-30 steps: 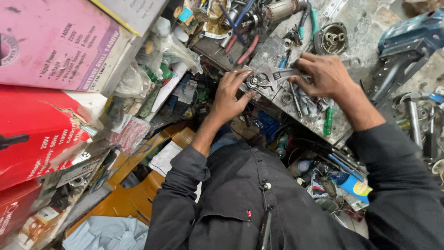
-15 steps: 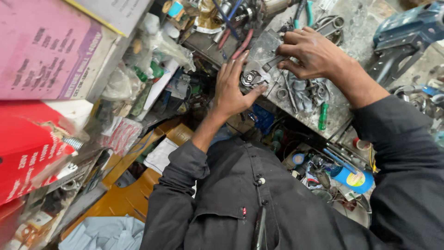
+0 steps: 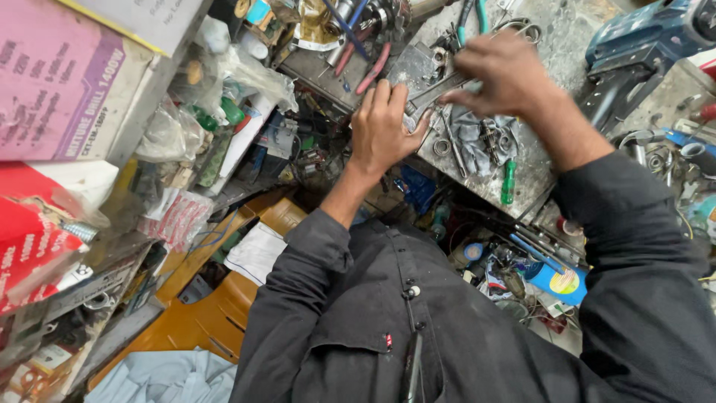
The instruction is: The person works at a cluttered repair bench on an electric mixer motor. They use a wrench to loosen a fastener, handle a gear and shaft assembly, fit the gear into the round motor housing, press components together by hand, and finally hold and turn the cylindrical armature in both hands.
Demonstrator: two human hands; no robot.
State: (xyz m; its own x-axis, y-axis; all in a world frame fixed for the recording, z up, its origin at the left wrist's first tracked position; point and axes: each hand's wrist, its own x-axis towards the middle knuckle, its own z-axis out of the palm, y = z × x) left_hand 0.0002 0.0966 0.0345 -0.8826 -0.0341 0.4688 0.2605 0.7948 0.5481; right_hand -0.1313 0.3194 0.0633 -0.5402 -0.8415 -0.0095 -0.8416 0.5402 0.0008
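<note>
A grey metal wrench (image 3: 431, 95) lies slanted across the cluttered bench (image 3: 556, 56), its jaw end low between the two hands, its handle rising rightward under the fingers.

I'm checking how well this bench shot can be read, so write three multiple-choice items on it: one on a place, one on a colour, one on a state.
1. Where does the green-handled screwdriver lie?
A. On the grey bench top, below the right hand
B. On the pink box
C. In the left hand

2. What colour is the power tool at the top right?
A. Yellow
B. Blue
C. White

3. How is the right hand placed?
A. Flat and empty on the bench
B. Fingers closed around a metal wrench
C. Resting on the sleeve

Answers:
1 A, it lies on the bench top under that hand.
2 B, its housing is blue.
3 B, the fingers close on the wrench, which the left hand touches.
</note>
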